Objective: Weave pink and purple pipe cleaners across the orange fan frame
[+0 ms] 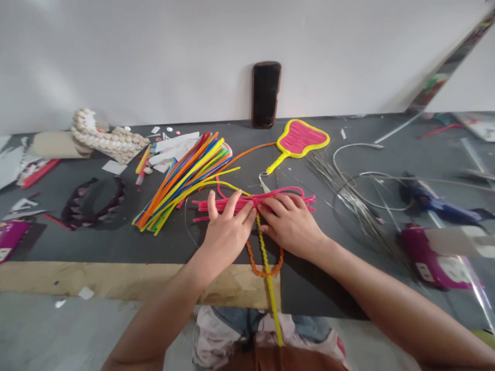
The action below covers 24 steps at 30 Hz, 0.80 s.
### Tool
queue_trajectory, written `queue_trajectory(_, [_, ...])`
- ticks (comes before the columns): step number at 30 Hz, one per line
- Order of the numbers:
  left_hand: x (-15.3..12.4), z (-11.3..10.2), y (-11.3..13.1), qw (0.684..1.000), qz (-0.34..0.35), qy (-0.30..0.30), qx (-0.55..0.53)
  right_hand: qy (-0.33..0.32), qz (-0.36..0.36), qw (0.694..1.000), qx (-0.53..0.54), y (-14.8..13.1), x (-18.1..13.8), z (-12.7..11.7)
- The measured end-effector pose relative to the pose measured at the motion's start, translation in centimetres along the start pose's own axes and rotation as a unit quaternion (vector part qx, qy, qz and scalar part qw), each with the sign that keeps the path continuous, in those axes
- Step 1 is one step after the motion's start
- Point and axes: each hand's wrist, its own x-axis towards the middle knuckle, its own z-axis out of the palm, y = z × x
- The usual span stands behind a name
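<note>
My left hand [226, 226] and my right hand [288, 221] lie side by side on a flat row of pink pipe cleaners [309, 198] on the dark table mat [116, 237]. The fingers of both hands are stretched out and press down on the pink strands, meeting near the middle. A twisted yellow stem [270, 283] runs from under the hands toward me, past the table edge. An orange twisted loop [266, 268] curls around it just below my hands.
A bundle of mixed-colour pipe cleaners [181, 180] lies left of the hands. A finished pink and yellow woven fan [299, 139] and a phone [265, 94] leaning on the wall sit behind. Thin wires [348, 190], a glue gun [429, 198] and purple packets [429, 255] are on the right.
</note>
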Motion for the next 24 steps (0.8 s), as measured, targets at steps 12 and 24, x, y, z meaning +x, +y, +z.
queue_trajectory(12, [0.2, -0.1, -0.2, 0.999, -0.003, 0.037, -0.001, 0.032, -0.007, 0.999, 0.004, 0.1, -0.3, 0.4])
queue_trajectory(24, [1.6, 2.3, -0.5, 0.986, -0.027, 0.163, 0.015, 0.103, -0.005, 0.993, 0.061, 1.1, 0.5, 0.7])
